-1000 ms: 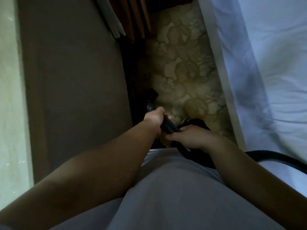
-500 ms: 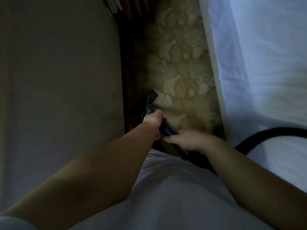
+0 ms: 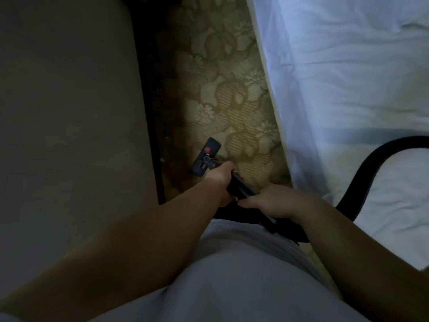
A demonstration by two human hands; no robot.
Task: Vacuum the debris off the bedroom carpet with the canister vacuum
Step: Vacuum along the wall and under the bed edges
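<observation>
The vacuum wand (image 3: 241,189) is clasped by the left grip (image 3: 221,180) ahead of the right grip (image 3: 276,201), both closed round it, with the floor head (image 3: 205,156) set on the patterned carpet (image 3: 232,101).

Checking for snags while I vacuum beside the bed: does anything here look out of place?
The black hose arcs over the white bed sheet rather than trailing on the carpet, so it may drag on the bedding. A few pale specks lie beside the floor head.
</observation>
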